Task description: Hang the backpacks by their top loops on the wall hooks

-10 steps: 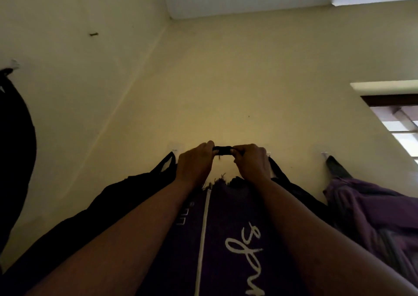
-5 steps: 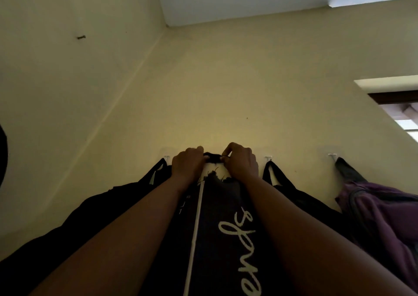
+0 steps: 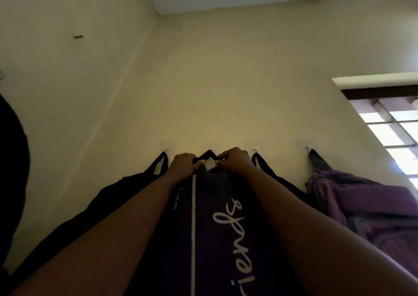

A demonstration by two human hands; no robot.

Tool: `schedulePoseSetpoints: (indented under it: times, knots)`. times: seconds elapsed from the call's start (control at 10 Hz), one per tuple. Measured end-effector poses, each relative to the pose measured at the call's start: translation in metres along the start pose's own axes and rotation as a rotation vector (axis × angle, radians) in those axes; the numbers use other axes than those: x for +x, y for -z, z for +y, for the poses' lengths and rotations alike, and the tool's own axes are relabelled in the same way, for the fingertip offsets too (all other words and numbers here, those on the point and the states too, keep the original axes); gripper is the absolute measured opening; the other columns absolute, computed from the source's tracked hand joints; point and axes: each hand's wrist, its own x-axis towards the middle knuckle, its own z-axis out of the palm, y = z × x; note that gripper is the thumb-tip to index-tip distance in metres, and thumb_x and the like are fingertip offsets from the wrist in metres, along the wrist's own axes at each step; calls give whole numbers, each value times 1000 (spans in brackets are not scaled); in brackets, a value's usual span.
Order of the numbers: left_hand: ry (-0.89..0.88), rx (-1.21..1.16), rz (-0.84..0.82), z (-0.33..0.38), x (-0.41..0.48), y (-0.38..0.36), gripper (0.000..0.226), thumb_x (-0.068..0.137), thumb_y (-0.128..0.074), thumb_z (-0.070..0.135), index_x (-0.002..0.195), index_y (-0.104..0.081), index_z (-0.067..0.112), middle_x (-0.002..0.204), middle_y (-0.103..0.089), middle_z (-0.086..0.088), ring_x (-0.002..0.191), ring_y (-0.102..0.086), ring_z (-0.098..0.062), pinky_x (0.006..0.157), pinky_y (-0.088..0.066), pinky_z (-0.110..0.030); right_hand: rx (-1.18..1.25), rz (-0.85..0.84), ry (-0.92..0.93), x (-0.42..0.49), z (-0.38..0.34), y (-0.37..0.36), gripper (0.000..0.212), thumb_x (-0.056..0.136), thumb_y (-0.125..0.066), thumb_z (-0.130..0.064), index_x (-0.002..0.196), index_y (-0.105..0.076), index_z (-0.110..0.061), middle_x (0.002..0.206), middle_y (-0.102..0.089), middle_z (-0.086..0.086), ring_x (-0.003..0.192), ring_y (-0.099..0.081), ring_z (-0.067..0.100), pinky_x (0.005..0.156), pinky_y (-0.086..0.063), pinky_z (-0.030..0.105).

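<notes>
Both arms reach up twd the cream wall [image 3: 226, 80], seen from below. The left hand [image 3: 183, 165] and right hand [image 3: 235, 161] each pinch one end of the top loop [image 3: 209, 155] of a dark purple backpack [image 3: 226, 239] w/ white script lettering and a white vertical stripe. The loop is pulled up into a peak betw. the two hands, its tip touching the wall at hook height; the hook under it can't be made out (the strap covers that spot), so whether it's caught there can't be told. The pack's body hangs down between the forearms, flat against the wall.

To the left, a black backpack [image 3: 101, 205] hangs by its strap from a small clear hook [image 3: 166, 150]. Just right of the right hand, another black strap [image 3: 260, 163] hangs from a second hook [image 3: 255, 149]; its bag is mostly hidden behind the right forearm. Farther right, a lighter purple backpack [image 3: 362, 205] hangs from a third hook [image 3: 307, 147]. At the far left edge a dark shape [image 3: 11, 171] hangs on the side wall (too dim to identify). A window [image 3: 395, 123] shows at right, bright w/ daylight.
</notes>
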Motion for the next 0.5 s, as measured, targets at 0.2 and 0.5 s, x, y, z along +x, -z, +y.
schedulePoseSetpoints:
  times: [0.2, 0.5]
  knots:
    - [147, -636, -102, 19, -61, 35, 45, 95, -40, 45, 122, -58, 13, 128, -57, -11, 124, -51, -28, 98, -40, -32, 174, -29, -113, -55, -14, 17, 47, 97, -41, -36, 130, -52, -4, 134, -55, 17, 123, -50, 32, 103, -41, 38]
    - [312, -974, -59, 51, -137, 64, 52, 94, -39, 49, 135, -47, 20, 142, -46, -4, 129, -45, -22, 100, -35, -27, 443, 58, -277, -119, -32, 40, 53, 95, -44, -42, 136, -44, -9, 139, -52, 12, 128, -47, 28, 106, -39, 36]
